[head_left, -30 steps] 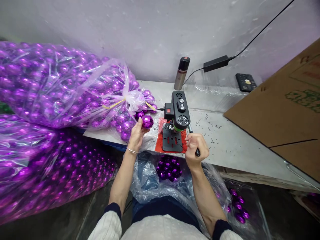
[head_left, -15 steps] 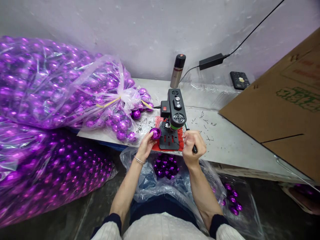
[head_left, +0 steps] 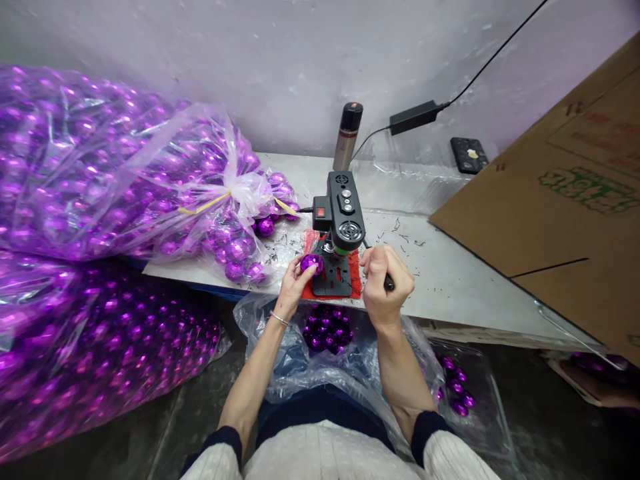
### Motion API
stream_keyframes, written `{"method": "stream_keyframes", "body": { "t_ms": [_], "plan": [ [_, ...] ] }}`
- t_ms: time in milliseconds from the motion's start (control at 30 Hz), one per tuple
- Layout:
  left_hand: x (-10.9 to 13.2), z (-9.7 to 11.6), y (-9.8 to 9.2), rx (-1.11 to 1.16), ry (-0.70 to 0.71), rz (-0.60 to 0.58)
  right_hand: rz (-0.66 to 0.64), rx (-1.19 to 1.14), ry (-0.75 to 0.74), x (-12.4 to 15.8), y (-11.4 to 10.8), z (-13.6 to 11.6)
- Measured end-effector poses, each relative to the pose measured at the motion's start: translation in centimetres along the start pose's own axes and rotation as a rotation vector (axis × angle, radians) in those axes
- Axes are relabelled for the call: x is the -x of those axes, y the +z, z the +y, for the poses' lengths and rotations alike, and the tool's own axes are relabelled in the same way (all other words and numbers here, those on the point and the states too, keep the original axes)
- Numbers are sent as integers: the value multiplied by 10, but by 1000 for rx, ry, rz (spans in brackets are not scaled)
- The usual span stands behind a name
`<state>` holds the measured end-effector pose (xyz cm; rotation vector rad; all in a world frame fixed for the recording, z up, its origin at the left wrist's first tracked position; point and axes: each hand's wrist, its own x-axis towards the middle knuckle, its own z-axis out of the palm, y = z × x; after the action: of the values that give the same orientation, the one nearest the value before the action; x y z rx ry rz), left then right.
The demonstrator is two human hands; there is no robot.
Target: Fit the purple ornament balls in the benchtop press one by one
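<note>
My left hand pinches a shiny purple faceted ball beside the base plate of a small black press-like machine. My right hand is wrapped round the machine's lever handle, whose black end shows past the fist. A red sheet lies under the machine's base. Below the table edge, an open clear plastic bag across my lap holds many purple balls.
Large clear bags of purple balls fill the left side. Behind the machine stand a spray can, a black power adapter and a phone. A cardboard box leans in at right. Dark scraps litter the white table.
My right fist has risen slightly with the lever handle. My left thumb now lies over the front of the ball. The whole view has shifted a little.
</note>
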<state>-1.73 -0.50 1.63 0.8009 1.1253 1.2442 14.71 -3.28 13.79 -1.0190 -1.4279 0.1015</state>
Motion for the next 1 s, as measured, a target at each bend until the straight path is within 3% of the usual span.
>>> {"method": "stream_keyframes", "body": {
  "t_ms": [167, 400, 533, 767, 1000],
  "plan": [
    [-2, -6, 7, -227, 133, -42, -15, -5, 5, -2, -2, -2],
    [-8, -6, 12, -698, 495, -191, -19, -4, -6, 2, -2, -1],
    [-14, -7, 14, -844, 592, -220, -21, 1, -15, 4, -3, 0],
    [-8, -3, 10, -808, 531, -260, -19, 19, -6, 9, -4, 3],
    [-11, -4, 1, -388, 211, -92, -18, 18, -24, 7, -4, 1]
  ]
}}
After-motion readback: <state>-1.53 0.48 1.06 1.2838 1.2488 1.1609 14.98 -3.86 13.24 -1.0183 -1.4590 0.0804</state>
